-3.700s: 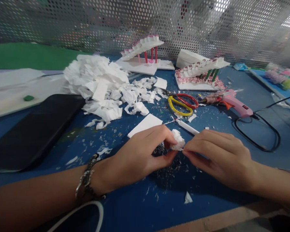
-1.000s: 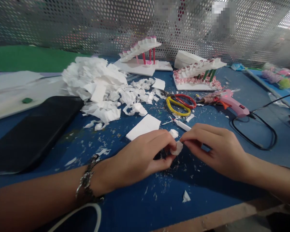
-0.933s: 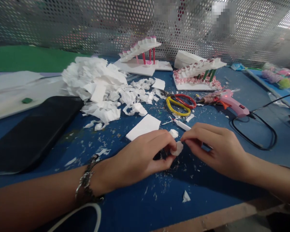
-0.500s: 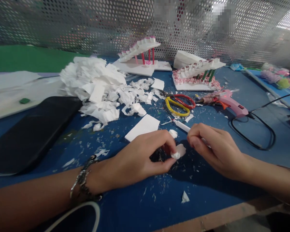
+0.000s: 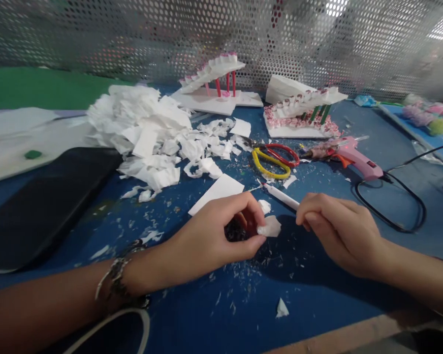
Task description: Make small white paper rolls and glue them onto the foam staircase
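My left hand [image 5: 221,228] pinches a small crumpled piece of white paper [image 5: 271,227] between thumb and fingertips, and its loose end points right. My right hand [image 5: 335,228] is closed, with the fingers curled in; whether they hold anything is hidden. A white pen-like stick [image 5: 280,195] with a dark pink tip lies at an angle, its near end meeting my right fingers in view; I cannot tell whether they touch it. Beyond my left hand are a white paper rectangle [image 5: 217,191] and a small crumpled paper ball [image 5: 265,206].
A heap of torn white paper [image 5: 140,118] is at the back left, beside a black phone-shaped slab [image 5: 47,206]. Red-and-yellow-handled scissors [image 5: 271,162] and a pink glue gun [image 5: 362,160] with a black cord lie beyond my hands. Two white stair models [image 5: 210,73] stand behind.
My right hand has shifted a little to the right, uncovering more of the white stick. My left hand has moved slightly left, and the paper piece has turned in its fingers.
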`<action>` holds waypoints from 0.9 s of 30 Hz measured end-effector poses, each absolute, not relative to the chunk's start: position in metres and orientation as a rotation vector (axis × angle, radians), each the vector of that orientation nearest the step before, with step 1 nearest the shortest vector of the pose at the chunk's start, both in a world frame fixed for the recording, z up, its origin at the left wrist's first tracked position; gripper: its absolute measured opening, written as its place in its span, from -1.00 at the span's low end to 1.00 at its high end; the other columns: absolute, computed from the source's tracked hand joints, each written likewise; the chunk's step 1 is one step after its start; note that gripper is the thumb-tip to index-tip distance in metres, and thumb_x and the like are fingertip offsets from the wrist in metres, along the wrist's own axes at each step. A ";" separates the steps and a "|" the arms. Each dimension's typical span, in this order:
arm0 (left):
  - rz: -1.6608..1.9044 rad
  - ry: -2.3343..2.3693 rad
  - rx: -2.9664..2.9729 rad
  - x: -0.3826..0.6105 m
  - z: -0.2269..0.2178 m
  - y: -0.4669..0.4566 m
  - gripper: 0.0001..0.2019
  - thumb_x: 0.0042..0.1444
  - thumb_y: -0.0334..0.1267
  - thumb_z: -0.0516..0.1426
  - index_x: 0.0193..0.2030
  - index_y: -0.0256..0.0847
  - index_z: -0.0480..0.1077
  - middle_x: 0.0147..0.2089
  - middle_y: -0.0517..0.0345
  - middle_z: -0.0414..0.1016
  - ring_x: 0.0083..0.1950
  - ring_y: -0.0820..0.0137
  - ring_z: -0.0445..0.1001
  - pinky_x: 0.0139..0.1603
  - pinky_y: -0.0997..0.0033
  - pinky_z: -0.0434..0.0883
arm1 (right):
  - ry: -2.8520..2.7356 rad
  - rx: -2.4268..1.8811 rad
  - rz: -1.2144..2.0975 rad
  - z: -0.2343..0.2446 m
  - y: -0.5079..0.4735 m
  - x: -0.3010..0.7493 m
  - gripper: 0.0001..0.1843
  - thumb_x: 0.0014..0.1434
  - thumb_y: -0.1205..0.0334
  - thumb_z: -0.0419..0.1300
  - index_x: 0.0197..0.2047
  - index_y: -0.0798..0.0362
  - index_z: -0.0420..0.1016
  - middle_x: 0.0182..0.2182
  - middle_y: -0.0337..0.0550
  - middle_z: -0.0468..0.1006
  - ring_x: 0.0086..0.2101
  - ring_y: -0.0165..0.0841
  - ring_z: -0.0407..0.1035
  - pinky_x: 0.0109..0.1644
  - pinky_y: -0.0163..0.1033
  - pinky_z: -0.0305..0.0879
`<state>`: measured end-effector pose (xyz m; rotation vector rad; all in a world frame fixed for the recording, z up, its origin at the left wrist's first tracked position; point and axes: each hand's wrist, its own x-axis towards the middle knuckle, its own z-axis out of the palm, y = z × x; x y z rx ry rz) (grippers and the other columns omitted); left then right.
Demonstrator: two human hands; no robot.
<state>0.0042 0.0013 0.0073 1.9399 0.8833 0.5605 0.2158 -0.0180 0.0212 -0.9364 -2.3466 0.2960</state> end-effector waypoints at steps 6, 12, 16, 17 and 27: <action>0.551 0.763 2.103 0.005 0.006 0.000 -0.91 0.01 -0.40 0.11 -0.34 -0.19 0.26 -0.33 0.29 0.38 -0.31 0.53 0.38 -0.29 0.59 0.30 | -2.379 -0.840 0.465 0.016 -0.015 0.215 -0.87 0.11 0.33 0.10 -0.22 0.14 0.28 -0.34 -0.15 0.35 -0.32 -0.45 0.24 -0.23 -0.36 0.24; 0.544 0.727 2.130 0.006 0.006 0.000 -0.89 0.02 -0.41 0.12 -0.33 -0.20 0.24 -0.33 0.32 0.36 -0.32 0.57 0.37 -0.31 0.63 0.27 | -2.472 -0.799 0.653 0.015 -0.012 0.209 -0.77 0.09 0.17 0.16 -0.25 0.16 0.31 -0.27 -0.08 0.34 -0.23 -0.42 0.23 -0.15 -0.33 0.24; 0.538 0.685 2.156 0.005 0.005 0.001 -0.86 0.00 -0.46 0.12 -0.34 -0.20 0.24 -0.31 0.32 0.35 -0.33 0.59 0.35 -0.32 0.65 0.26 | -2.443 -0.778 0.661 0.011 -0.012 0.208 -0.86 0.12 0.25 0.13 -0.28 0.15 0.33 -0.30 -0.12 0.34 -0.24 -0.44 0.23 -0.15 -0.34 0.23; 0.533 0.682 2.165 0.005 0.005 0.001 -0.86 -0.01 -0.46 0.12 -0.34 -0.19 0.24 -0.31 0.32 0.34 -0.33 0.59 0.34 -0.32 0.65 0.25 | -2.440 -0.771 0.662 0.011 -0.012 0.208 -0.88 0.13 0.26 0.13 -0.28 0.14 0.34 -0.30 -0.12 0.34 -0.25 -0.44 0.23 -0.16 -0.34 0.23; 0.464 0.681 2.208 0.005 0.005 0.000 -0.91 0.05 -0.41 0.10 -0.33 -0.20 0.24 -0.33 0.30 0.32 -0.34 0.59 0.33 -0.33 0.65 0.25 | -2.467 -0.750 0.672 0.012 -0.012 0.207 -0.87 0.19 0.31 0.05 -0.34 0.17 0.37 -0.35 -0.12 0.36 -0.29 -0.46 0.23 -0.21 -0.35 0.22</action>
